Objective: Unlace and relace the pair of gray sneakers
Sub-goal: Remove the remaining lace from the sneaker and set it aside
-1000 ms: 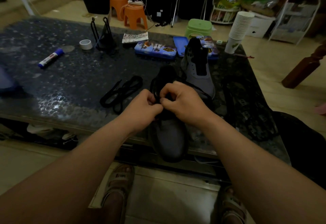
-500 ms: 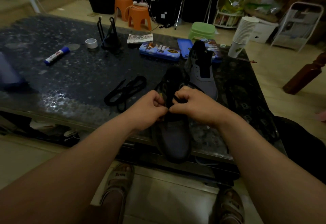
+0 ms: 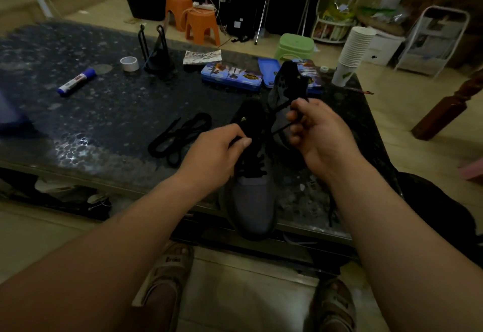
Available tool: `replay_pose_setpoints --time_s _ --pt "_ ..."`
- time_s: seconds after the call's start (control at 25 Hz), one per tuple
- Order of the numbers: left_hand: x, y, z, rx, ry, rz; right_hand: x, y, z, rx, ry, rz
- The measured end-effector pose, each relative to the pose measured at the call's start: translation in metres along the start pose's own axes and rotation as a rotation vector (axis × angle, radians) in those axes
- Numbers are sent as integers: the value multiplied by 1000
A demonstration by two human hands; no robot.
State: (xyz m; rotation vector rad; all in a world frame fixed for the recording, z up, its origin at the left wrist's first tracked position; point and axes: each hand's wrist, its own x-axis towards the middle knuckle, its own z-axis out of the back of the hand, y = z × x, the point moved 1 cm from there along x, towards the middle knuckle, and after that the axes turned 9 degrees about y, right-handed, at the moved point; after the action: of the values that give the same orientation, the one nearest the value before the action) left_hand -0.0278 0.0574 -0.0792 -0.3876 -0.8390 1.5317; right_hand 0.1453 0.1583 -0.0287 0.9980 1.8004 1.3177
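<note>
While left hand (image 3: 217,154) pinches black lace (image 3: 281,128) at near sneaker (image 3: 252,201), right hand (image 3: 318,133) grips its raised strands. Blue tin (image 3: 231,77), 12 o'clock: contents unseen.

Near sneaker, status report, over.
Left hand pinches the lace at the eyelets. Right hand grips its drawn-out end. Near sneaker partly laced. Loose lace lies apart.

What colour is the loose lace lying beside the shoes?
Black loose lace, seen in the head view.
</note>
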Motion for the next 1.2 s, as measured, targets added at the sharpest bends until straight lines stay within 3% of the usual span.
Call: replay_pose_setpoints --time_s 0.12,0.2,0.28,0.36,0.4,0.52,0.56,0.72,0.84,0.92,1.0,1.08,1.16,1.2 --pt "0 8 9 -25 37 90 -3 -17 9 -530 -25 -210" --pt "3 9 15 -85 30 124 -14 -35 4 -765 149 -368" --pt "6 2 20 -314 54 190 -23 -50 -4 -880 249 -358" --pt "7 -9 28 -696 139 264 -26 -56 -6 -932 218 -291" --pt "7 -12 32 -767 194 294 -25 -56 -6 -938 209 -284" --pt "3 -11 42 -427 412 336 -26 -59 -5 -950 217 -303" --pt "2 -13 45 -398 415 314 -27 -59 -5 -946 217 -303" --pt "0 -19 70 -1077 253 245 -30 -53 -6 -873 217 -296" --pt "-10 -18 76 -706 379 254 -39 -47 -11 -1010 119 -232" --pt "-18 -22 76 -684 409 201 -46 -33 -17 -1186 -15 -70" --pt "-26 -25 78 -783 439 113 -47 -26 -27 -919 -50 -48" --pt "-33 -27 79 -764 615 41 -48 -28 -42 -457 115 -260" --pt "-41 -26 73 -669 772 42 -54 -32 -55 -287 254 -329" --pt "-42 -23 68 -649 783 126 -57 -33 -57 -268 282 -296"
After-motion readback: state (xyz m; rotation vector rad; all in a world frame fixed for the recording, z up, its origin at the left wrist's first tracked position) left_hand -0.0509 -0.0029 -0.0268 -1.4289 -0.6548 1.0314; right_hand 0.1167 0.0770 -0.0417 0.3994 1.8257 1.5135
